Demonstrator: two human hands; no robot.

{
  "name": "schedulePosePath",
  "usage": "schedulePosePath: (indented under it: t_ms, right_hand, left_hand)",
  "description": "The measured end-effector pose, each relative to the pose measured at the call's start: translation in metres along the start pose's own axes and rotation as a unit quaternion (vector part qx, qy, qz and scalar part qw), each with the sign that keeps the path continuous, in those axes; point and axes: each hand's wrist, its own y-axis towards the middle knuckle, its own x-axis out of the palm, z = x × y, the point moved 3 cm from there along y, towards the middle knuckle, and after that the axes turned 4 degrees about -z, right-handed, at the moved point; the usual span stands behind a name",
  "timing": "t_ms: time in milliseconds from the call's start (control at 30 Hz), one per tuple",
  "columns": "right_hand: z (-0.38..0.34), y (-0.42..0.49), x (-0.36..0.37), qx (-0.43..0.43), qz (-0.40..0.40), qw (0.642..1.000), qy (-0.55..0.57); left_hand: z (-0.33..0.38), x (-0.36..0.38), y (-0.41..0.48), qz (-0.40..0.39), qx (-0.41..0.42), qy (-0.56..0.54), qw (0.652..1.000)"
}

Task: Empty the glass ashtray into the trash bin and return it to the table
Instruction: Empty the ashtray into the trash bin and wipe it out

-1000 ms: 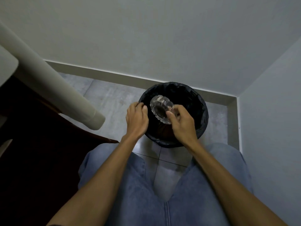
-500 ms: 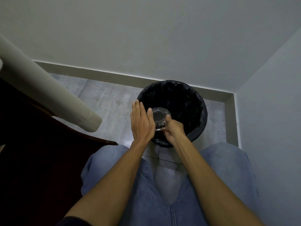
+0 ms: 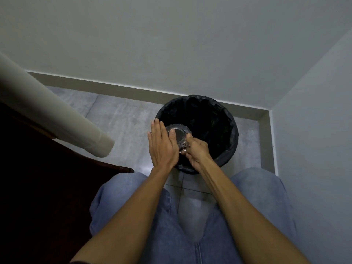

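The glass ashtray (image 3: 180,134), round with a ribbed rim, is held over the near left side of the trash bin (image 3: 215,130), a round bin lined with a black bag standing in the floor corner. My right hand (image 3: 195,151) grips the ashtray's near edge from below. My left hand (image 3: 162,145) is flat with fingers stretched out, its palm against the ashtray's left side and its thumb lying over the rim. The ashtray is turned over, its base facing up. Whatever lies inside the bin is lost in the dark.
A dark wooden table (image 3: 47,187) fills the left side, and a pale cream roll or tube (image 3: 57,117) slopes down over it. Walls meet in a corner right behind the bin. Grey floor tiles (image 3: 118,119) lie to the bin's left. My knees in blue jeans are below.
The ashtray went from tilted on edge between both hands to turned over above the bin. My left hand opened flat against it, and my right hand dropped lower under its near edge.
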Motion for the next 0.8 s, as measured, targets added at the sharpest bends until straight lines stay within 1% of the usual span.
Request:
schedulePosePath:
  t_ms: [67, 133, 200, 233, 267, 300, 367, 400, 433, 467, 533, 600, 667, 700, 733, 767, 800]
  right_hand:
    - [-0.001, -0.003, 0.0, -0.01, -0.023, 0.999, -0.034]
    - [-0.008, -0.006, -0.004, -0.049, -0.022, 0.994, -0.094]
    - [-0.016, -0.008, -0.008, -0.115, -0.011, 0.976, -0.184]
    - [-0.02, -0.011, -0.01, -0.156, -0.004, 0.958, -0.242]
    - [-0.025, -0.015, -0.012, -0.2, 0.002, 0.931, -0.306]
    - [-0.029, -0.019, -0.012, -0.248, 0.007, 0.894, -0.374]
    - [-0.034, -0.028, -0.012, -0.338, 0.003, 0.8, -0.496]
    - [-0.034, -0.033, -0.013, -0.372, -0.004, 0.758, -0.536]
    - [-0.033, -0.036, -0.013, -0.398, -0.013, 0.726, -0.56]
    - [-0.033, -0.04, -0.014, -0.418, -0.023, 0.703, -0.575]
    - [-0.033, -0.048, -0.014, -0.456, -0.036, 0.665, -0.591]
    - [-0.031, -0.053, -0.014, -0.483, -0.047, 0.632, -0.604]
    - [-0.031, -0.054, -0.015, -0.478, -0.06, 0.624, -0.615]
    - [-0.031, -0.053, -0.017, -0.47, -0.069, 0.63, -0.614]
    - [-0.031, -0.051, -0.019, -0.452, -0.081, 0.654, -0.6]
    - [-0.033, -0.048, -0.022, -0.424, -0.089, 0.697, -0.571]
    - [-0.035, -0.045, -0.025, -0.392, -0.083, 0.75, -0.527]
  left_hand:
    - [0.0, -0.001, 0.0, 0.0, -0.004, 0.0, 1.0]
    - [0.003, -0.002, -0.001, -0.012, -0.006, -0.011, 1.0]
    - [0.007, -0.008, 0.0, -0.022, -0.004, -0.034, 0.999]
    - [0.01, -0.013, 0.001, -0.023, 0.0, -0.052, 0.998]
    - [0.013, -0.018, 0.001, -0.022, 0.008, -0.076, 0.997]
    - [0.016, -0.024, 0.001, -0.02, 0.018, -0.103, 0.994]
    - [0.019, -0.034, -0.002, -0.019, 0.03, -0.147, 0.988]
    - [0.019, -0.037, -0.003, -0.031, 0.021, -0.163, 0.986]
    - [0.018, -0.038, -0.002, -0.059, -0.008, -0.186, 0.981]
    - [0.016, -0.036, 0.001, -0.097, -0.049, -0.22, 0.97]
    - [0.015, -0.03, 0.006, -0.158, -0.13, -0.293, 0.934]
    - [0.019, -0.029, 0.009, -0.168, -0.176, -0.32, 0.915]
    - [0.021, -0.029, 0.013, -0.15, -0.203, -0.314, 0.915]
    - [0.02, -0.029, 0.015, -0.14, -0.212, -0.308, 0.917]
    - [0.02, -0.028, 0.016, -0.131, -0.219, -0.31, 0.916]
    - [0.019, -0.028, 0.017, -0.122, -0.224, -0.316, 0.914]
    - [0.02, -0.028, 0.017, -0.114, -0.23, -0.324, 0.911]
